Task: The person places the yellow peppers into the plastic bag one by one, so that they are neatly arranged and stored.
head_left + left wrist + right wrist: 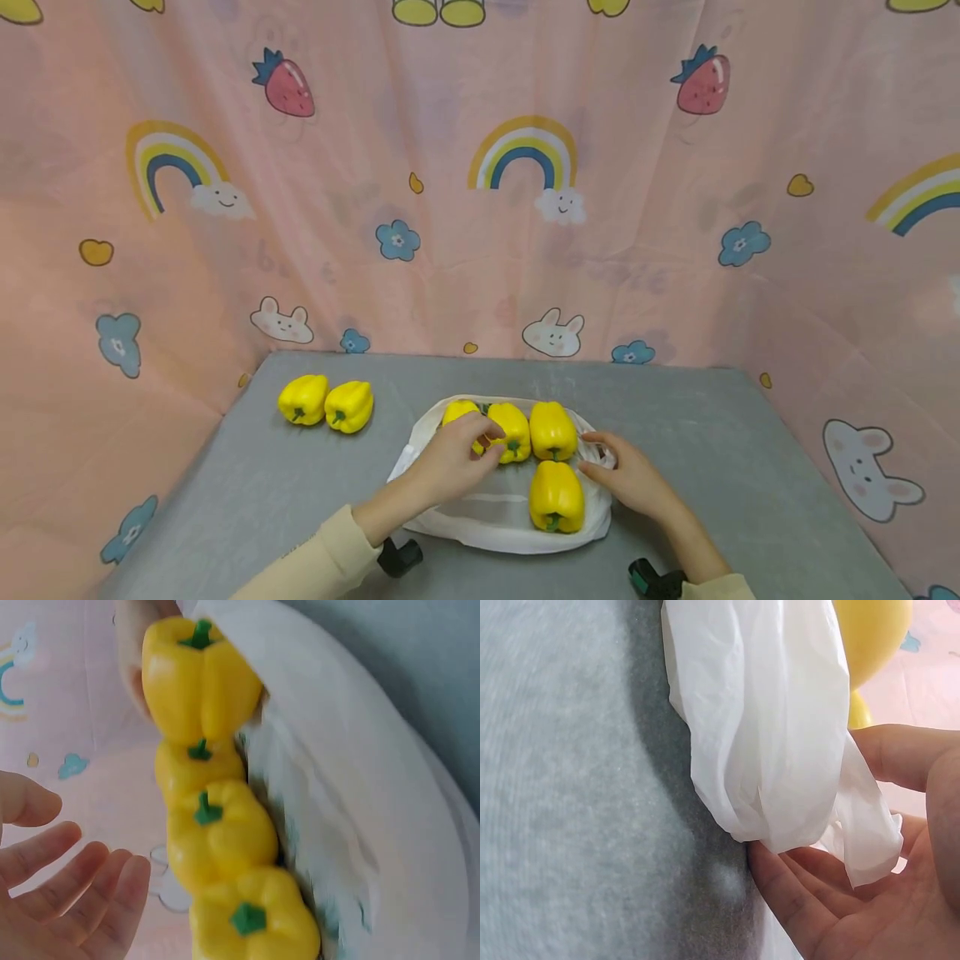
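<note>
A white plastic bag [517, 540] lies spread on the grey table with several yellow bell peppers [557, 497] on it. My left hand [461, 454] hovers over its left part, fingers loosely bent and holding nothing. In the left wrist view that hand [71, 892] is beside a row of peppers [221, 836], apart from them. My right hand [633, 475] is at the bag's right edge. In the right wrist view, the crumpled bag side [757, 727] sits between the thumb and fingers of the right hand [870, 900]; some fingertips are hidden behind it.
Two more yellow bell peppers [326, 404] stand side by side at the back left of the grey table [300, 483]. A pink patterned curtain [480, 283] hangs behind the table and along both sides.
</note>
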Demonstrator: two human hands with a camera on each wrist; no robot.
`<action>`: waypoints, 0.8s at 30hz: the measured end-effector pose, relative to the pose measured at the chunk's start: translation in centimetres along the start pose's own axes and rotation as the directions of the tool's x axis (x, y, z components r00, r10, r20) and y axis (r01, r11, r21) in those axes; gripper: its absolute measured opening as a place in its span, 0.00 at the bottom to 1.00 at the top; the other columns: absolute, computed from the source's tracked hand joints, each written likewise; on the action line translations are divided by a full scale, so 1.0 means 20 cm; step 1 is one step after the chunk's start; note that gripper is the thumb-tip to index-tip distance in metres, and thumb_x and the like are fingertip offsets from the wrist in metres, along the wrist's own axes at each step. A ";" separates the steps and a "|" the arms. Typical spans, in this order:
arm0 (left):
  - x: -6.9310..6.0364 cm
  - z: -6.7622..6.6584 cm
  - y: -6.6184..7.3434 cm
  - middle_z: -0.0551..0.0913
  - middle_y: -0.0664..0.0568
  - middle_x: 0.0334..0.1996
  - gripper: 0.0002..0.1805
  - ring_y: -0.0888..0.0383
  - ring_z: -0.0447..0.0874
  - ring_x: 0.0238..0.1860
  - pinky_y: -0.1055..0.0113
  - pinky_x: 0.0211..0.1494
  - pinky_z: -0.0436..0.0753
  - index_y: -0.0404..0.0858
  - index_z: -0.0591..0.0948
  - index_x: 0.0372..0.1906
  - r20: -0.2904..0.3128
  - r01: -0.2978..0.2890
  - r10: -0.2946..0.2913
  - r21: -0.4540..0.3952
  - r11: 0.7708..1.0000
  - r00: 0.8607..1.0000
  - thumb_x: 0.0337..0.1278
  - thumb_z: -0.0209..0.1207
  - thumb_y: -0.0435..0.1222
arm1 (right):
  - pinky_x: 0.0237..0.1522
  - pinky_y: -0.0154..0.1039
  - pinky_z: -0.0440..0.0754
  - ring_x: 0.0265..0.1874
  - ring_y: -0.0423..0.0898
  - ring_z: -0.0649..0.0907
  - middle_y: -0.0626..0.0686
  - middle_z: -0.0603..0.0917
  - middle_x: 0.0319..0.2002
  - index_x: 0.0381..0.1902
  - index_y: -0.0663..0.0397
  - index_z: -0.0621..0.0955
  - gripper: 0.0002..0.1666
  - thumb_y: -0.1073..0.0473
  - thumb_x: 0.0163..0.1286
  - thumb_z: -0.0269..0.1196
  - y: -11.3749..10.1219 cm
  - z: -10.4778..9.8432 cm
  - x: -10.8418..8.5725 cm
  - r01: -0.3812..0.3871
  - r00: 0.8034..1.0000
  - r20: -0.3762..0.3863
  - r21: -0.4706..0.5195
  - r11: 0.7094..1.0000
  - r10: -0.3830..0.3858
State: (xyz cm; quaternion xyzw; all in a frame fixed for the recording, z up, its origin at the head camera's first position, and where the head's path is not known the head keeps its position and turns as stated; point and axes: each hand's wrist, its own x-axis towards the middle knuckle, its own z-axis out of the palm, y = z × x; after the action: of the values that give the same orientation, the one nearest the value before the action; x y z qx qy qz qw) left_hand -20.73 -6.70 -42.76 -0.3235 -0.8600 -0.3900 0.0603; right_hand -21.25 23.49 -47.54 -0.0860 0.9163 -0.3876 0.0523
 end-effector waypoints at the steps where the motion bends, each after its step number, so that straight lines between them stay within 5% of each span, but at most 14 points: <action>1: 0.00 -0.02 -0.01 0.83 0.50 0.42 0.08 0.56 0.83 0.42 0.67 0.42 0.85 0.35 0.84 0.47 -0.013 -0.005 0.005 0.011 1.000 1.000 0.67 0.62 0.32 | 0.65 0.70 0.67 0.68 0.68 0.70 0.64 0.76 0.66 0.67 0.61 0.75 0.33 0.47 0.72 0.65 0.00 0.00 0.00 0.000 1.000 -0.001 0.001 1.000 0.000; 18: -0.04 -0.24 -0.16 0.84 0.46 0.43 0.09 0.53 0.82 0.41 0.59 0.40 0.86 0.32 0.83 0.47 -0.126 -0.011 0.023 0.097 0.995 0.992 0.66 0.62 0.30 | 0.66 0.70 0.65 0.68 0.67 0.70 0.64 0.76 0.66 0.66 0.60 0.76 0.32 0.48 0.72 0.65 0.00 0.01 0.01 -0.003 1.000 -0.015 -0.008 1.000 0.003; 24: -0.06 -0.31 -0.21 0.84 0.47 0.45 0.09 0.53 0.82 0.43 0.56 0.42 0.86 0.34 0.85 0.49 -0.171 0.060 -0.035 0.144 0.988 0.985 0.69 0.61 0.33 | 0.66 0.69 0.66 0.68 0.67 0.70 0.63 0.76 0.66 0.66 0.60 0.76 0.32 0.48 0.72 0.65 0.00 0.01 0.00 -0.017 1.000 -0.015 -0.012 1.000 0.016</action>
State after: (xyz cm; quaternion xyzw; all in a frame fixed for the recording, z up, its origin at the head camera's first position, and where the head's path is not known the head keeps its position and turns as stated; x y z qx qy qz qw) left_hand -23.29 -13.73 -41.62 -0.2635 -0.8860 -0.3519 0.1474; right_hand -21.30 23.36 -47.60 -0.0758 0.9197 -0.3823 0.0482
